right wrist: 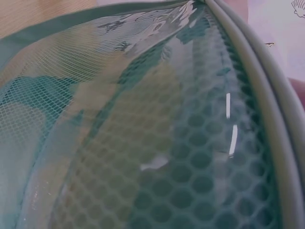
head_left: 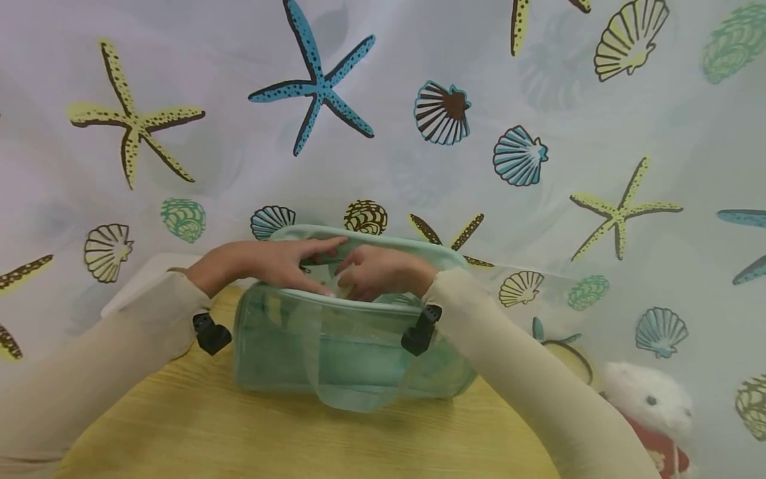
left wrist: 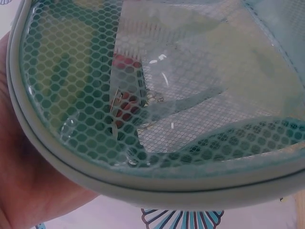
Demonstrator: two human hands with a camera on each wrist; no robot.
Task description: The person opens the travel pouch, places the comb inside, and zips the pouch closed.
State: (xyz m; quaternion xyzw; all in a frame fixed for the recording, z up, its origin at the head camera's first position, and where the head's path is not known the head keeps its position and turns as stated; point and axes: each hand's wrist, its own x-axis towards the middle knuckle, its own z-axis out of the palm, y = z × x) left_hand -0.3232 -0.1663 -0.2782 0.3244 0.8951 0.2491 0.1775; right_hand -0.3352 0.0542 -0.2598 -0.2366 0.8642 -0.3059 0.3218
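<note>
Bag [head_left: 365, 349], green and see-through, stands open-topped on the wooden table [head_left: 239, 439]. Left of the bag's middle, the left hand [head_left: 284, 261] dips into its mouth, thumb and fingers loosely spread; just beside it in the mouth, the right hand [head_left: 385, 269] has curled fingers, though I cannot tell whether they hold anything. Right of the bag is a white plush toy [head_left: 643, 399].

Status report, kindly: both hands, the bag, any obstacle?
Left hand spread at opening of the bag; right hand reaching in, fingers curled, grip unclear. Bag upright on table, open. Strap hangs outside, clear of opening.
</note>
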